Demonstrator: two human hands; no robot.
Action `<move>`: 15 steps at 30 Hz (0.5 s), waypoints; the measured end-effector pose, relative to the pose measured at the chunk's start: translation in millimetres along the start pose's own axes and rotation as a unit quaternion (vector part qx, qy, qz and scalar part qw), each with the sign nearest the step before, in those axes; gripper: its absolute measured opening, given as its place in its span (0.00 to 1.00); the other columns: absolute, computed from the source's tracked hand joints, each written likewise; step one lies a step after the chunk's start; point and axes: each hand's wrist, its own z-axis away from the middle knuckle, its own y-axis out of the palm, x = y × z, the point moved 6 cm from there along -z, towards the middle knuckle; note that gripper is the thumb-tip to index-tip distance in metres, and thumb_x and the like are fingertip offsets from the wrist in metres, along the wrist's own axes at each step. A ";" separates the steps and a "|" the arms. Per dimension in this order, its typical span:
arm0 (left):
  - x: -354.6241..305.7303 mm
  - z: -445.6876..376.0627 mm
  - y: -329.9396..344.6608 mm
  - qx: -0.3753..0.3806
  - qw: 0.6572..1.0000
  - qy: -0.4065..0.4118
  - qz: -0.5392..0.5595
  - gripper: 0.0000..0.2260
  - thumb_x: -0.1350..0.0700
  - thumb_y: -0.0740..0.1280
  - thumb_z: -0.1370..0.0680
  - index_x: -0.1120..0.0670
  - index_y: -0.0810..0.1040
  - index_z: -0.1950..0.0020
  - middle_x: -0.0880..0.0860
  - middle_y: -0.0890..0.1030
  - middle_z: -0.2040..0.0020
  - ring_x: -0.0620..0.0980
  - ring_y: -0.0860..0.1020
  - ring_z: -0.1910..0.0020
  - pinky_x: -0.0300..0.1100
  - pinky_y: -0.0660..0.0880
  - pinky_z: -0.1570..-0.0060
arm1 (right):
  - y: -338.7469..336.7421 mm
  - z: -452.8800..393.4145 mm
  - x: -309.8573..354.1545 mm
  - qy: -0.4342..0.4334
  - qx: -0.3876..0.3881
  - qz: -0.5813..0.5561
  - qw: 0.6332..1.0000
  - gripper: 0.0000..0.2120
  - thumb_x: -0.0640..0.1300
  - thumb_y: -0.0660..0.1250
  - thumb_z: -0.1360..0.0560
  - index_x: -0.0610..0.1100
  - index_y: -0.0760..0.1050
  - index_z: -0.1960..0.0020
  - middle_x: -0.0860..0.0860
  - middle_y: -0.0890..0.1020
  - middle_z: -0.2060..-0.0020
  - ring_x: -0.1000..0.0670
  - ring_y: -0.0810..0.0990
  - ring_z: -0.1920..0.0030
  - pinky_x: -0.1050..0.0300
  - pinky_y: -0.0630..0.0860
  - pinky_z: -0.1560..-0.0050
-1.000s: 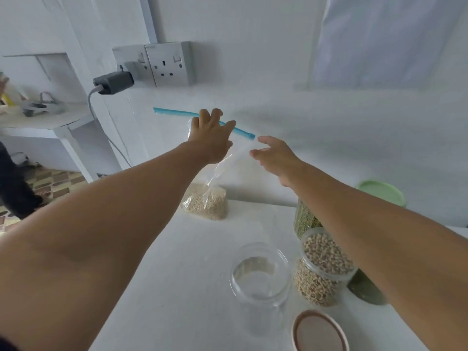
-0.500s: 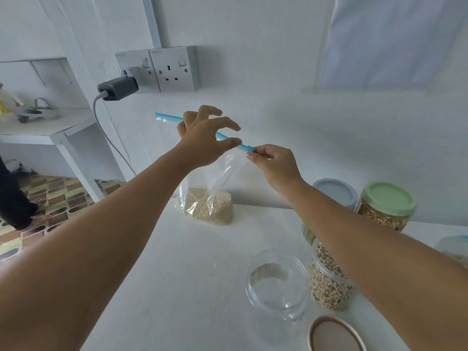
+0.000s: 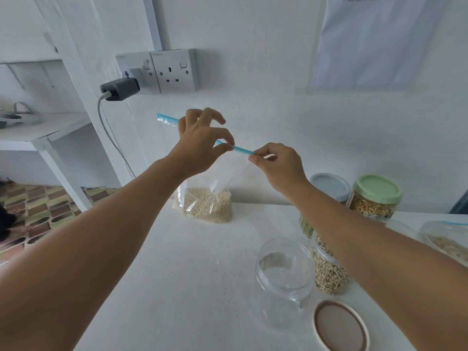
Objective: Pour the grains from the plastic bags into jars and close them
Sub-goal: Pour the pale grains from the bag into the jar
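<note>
A clear plastic bag [image 3: 207, 203] with pale grains in its bottom stands on the white table [image 3: 177, 274] by the wall. Its blue zip strip [image 3: 241, 148] runs along the top. My left hand [image 3: 202, 143] pinches the strip near its middle. My right hand [image 3: 276, 163] pinches the strip's right end. An empty clear jar [image 3: 283, 272] stands open in front, with a brown-rimmed lid [image 3: 340, 325] lying beside it.
A jar of beige grains [image 3: 329, 274] without a lid stands right of the empty jar. Behind are a grey-lidded jar [image 3: 329, 186] and a green-lidded jar [image 3: 374, 198]. Another bag of grains [image 3: 445, 239] lies at the right edge. Wall sockets [image 3: 174, 70] with a charger [image 3: 119, 88] are above.
My right hand went from reaching with open fingers to pinching the strip's right end. My left hand shifted along the strip to a pinch. The view tilted up slightly.
</note>
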 end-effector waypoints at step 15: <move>18.4 17.6 -3.0 -0.023 0.998 0.005 -0.053 0.05 0.49 0.74 0.22 0.48 0.87 0.48 0.55 0.73 0.35 0.63 0.65 0.32 0.59 0.59 0.31 | -4.9 12.2 22.4 -0.102 0.038 0.183 0.977 0.07 0.48 0.72 0.21 0.54 0.81 0.44 0.53 0.79 0.48 0.51 0.77 0.47 0.52 0.77 0.46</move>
